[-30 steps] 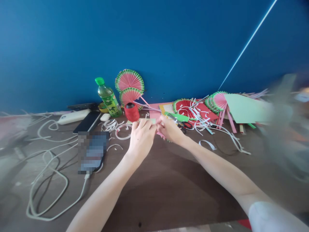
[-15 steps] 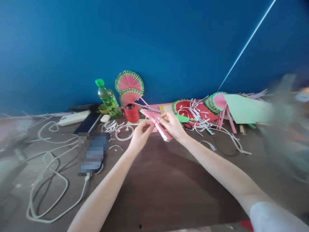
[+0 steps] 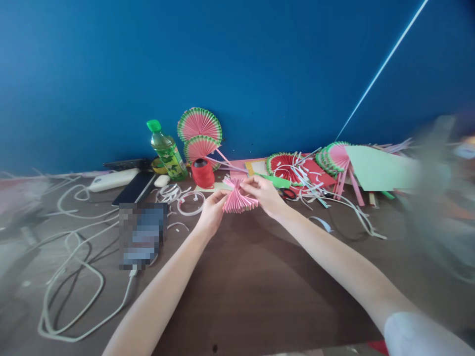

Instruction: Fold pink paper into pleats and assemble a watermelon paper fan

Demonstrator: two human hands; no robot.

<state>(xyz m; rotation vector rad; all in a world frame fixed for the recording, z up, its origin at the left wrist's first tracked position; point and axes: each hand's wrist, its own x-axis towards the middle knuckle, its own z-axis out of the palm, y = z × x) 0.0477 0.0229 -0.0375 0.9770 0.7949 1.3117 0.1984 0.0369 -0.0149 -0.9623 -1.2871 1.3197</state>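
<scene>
Between my hands is a pink pleated paper fan [image 3: 239, 199], pinched in at its middle and spread at both ends like a bow tie. My left hand [image 3: 214, 210] grips its left edge with thumb and fingers closed. The fingers of my right hand [image 3: 262, 194] are closed on its upper right side. The fan is held over the brown table [image 3: 237, 287], in front of a red thread spool [image 3: 203, 174]. Behind it lies a pink paper sheet [image 3: 238, 174].
Round watermelon-like paper fans [image 3: 199, 124] lean on the blue wall beside a green bottle [image 3: 168, 153]. White paper strips [image 3: 311, 183], scissors [image 3: 288, 194] and pale green paper [image 3: 378, 168] lie right. Left are a phone [image 3: 144, 237] and looped white cable [image 3: 102, 282].
The folded pink paper was a narrow, slanted bundle. Now its pleats are fanned out at both ends. My left hand has shifted slightly left and down.
</scene>
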